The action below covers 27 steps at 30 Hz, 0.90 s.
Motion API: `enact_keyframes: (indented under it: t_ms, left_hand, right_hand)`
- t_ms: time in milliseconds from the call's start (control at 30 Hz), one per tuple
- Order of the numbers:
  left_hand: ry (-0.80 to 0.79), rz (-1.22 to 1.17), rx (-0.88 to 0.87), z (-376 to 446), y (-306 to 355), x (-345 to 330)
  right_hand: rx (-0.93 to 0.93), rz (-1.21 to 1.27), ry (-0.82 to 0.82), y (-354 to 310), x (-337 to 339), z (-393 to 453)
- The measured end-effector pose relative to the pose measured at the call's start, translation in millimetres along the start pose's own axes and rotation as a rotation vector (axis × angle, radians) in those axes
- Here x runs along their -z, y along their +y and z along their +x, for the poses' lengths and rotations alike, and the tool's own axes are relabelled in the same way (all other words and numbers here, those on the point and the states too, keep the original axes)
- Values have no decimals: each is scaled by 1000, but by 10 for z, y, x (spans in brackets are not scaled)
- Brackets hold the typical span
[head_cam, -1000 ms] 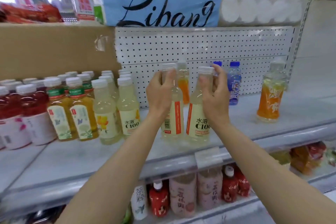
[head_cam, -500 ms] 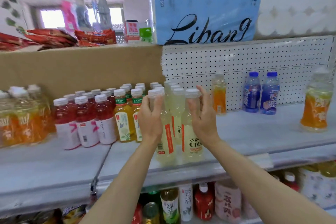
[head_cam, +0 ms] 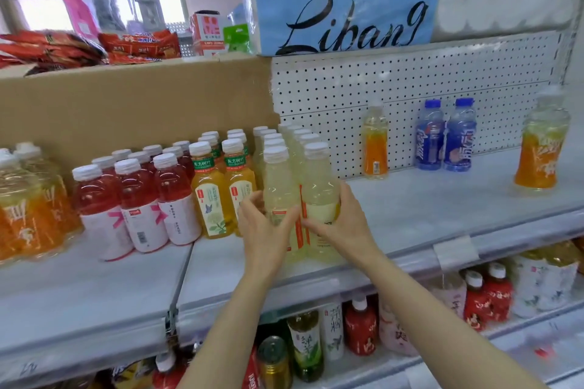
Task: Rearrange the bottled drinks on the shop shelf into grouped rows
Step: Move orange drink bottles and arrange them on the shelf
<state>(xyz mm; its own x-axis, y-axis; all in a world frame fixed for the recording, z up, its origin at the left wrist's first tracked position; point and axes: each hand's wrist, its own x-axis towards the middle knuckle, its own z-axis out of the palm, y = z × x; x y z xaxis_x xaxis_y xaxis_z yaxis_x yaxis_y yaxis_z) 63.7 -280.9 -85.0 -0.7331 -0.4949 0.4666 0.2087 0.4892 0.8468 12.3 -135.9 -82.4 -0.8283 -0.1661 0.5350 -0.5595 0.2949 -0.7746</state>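
Observation:
Two pale yellow bottles stand side by side at the front of the pale yellow rows on the grey shelf [head_cam: 426, 208]. My left hand [head_cam: 267, 230] grips the lower body of the left pale bottle [head_cam: 279, 186]. My right hand [head_cam: 341, 224] grips the lower body of the right pale bottle [head_cam: 319, 180]. To their left stand rows of yellow tea bottles [head_cam: 211, 196], red drink bottles [head_cam: 136, 199] and orange bottles [head_cam: 28, 208]. A single orange bottle [head_cam: 375, 142], two blue bottles [head_cam: 445, 136] and a larger orange bottle [head_cam: 542, 148] stand apart on the right.
Cardboard [head_cam: 126, 104] backs the left half of the shelf, white pegboard [head_cam: 410, 85] the right. A blue tissue pack [head_cam: 341, 0] sits on top. A price-tag holder [head_cam: 455, 251] hangs on the shelf's front rail. More bottles and cans fill the lower shelf [head_cam: 347, 331].
Both hands carried the two pale bottles leftward and set them in front of the pale yellow rows. The hands slid from the bottle necks down to the lower bodies.

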Motion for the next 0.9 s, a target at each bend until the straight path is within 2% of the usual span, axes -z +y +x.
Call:
enact_keyframes:
  t_ms: [67,133,233,467,533,633,733,900]
  left_hand:
    - [-94,159,41,-156,-168,30]
    - [-129,271,60,-169,-224,16]
    - [-92,398,53,-179,-131,-28]
    - [-44,512,-13,-259,-87,-34]
    - [93,539,-150,-321,-20,-14]
    - [237,463,-560,-484,94,-100]
    - [146,449,-782,-585,172,-394]
    - [-90,467,-758,-523,385,-1046]
  right_hand:
    - [-109,-52,-136,119,38,-132]
    - [-121,-95,-133,161,25,-126]
    - [-142,-138,-113,144,-26,-37]
    - [-152,-310,-125,165,-48,-109]
    - [-145,-394,-92,156,34,-174]
    - [-68,-475,82,199,259,-329]
    - [21,-546,234,324,580,-406]
    - [-29,-621,336,637,1239,-283]
